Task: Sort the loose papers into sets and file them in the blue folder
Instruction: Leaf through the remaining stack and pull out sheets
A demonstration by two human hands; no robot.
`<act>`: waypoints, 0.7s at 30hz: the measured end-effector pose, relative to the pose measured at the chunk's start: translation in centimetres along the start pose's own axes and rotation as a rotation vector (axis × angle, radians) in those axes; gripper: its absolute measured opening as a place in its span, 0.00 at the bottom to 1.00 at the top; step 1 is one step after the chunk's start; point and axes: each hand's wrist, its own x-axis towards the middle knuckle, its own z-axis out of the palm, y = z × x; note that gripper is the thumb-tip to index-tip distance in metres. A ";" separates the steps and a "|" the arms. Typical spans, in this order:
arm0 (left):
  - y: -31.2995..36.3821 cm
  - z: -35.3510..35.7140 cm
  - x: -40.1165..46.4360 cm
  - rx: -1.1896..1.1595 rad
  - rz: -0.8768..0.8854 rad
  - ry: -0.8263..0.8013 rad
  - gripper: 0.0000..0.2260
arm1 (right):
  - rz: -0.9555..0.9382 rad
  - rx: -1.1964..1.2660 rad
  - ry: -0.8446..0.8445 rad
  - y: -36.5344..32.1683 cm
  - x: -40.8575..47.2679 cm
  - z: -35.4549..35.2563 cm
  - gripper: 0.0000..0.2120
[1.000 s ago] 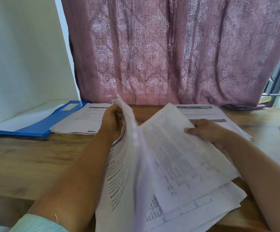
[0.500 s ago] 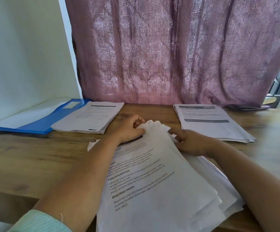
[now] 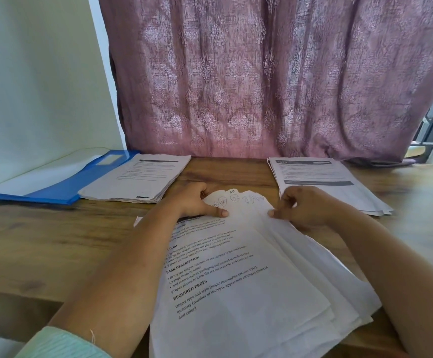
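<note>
Desk [image 3: 55,241]; right hand [image 3: 303,210] pinch on papers [image 3: 249,280] unclear.

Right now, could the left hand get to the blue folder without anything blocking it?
Probably yes. The blue folder lies open at the table's far left, on the left hand's side. Only the left stack of papers lies between them, low and flat, overlapping the folder's right edge.

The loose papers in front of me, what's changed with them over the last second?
The loose papers, lifted and curled up a second ago, now lie flat on the table, top corners fanned out. The left hand pins them at the top with its thumb; the right hand pinches the fanned corners. The blue folder and the two sorted stacks stayed put.
</note>
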 end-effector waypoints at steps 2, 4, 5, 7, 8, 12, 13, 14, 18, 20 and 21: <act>0.2 -0.2 -0.1 -0.014 -0.002 -0.015 0.36 | 0.100 -0.001 -0.154 -0.2 -0.7 -0.6 0.27; 0.2 -0.2 -0.1 -0.024 0.000 -0.029 0.36 | 0.111 0.031 -0.215 -0.6 -1.1 -0.6 0.31; 0.2 -0.1 -0.1 -0.022 0.006 -0.036 0.35 | 0.097 0.059 -0.218 -0.9 -1.2 -0.5 0.32; 0.2 -0.2 0.0 -0.023 0.025 -0.055 0.34 | 0.077 0.148 -0.232 -1.3 -1.3 -0.1 0.34; 0.2 -0.3 0.0 -0.026 0.036 -0.061 0.37 | 0.075 0.189 -0.245 -1.5 -1.3 0.1 0.35; 0.4 -0.2 -0.1 -0.017 0.051 -0.076 0.34 | 0.059 0.418 -0.424 -1.4 -1.5 0.1 0.22; 0.5 -0.2 -0.1 -0.020 0.056 -0.083 0.32 | 0.039 0.460 -0.489 -1.4 -1.7 0.0 0.16; 0.5 -0.2 0.0 -0.030 0.067 -0.080 0.31 | 0.024 0.482 -0.533 -1.2 -1.8 -0.1 0.13; 0.6 -0.2 0.0 -0.022 0.097 -0.012 0.28 | 0.023 0.574 -0.548 -0.8 -1.4 0.3 0.15; 0.9 -0.1 -0.2 -0.099 0.162 0.069 0.29 | 0.005 0.641 -0.538 -0.5 -0.8 0.8 0.18; 1.0 -0.1 -0.3 -0.152 0.192 0.136 0.29 | -0.004 0.673 -0.518 -0.5 -0.5 1.0 0.21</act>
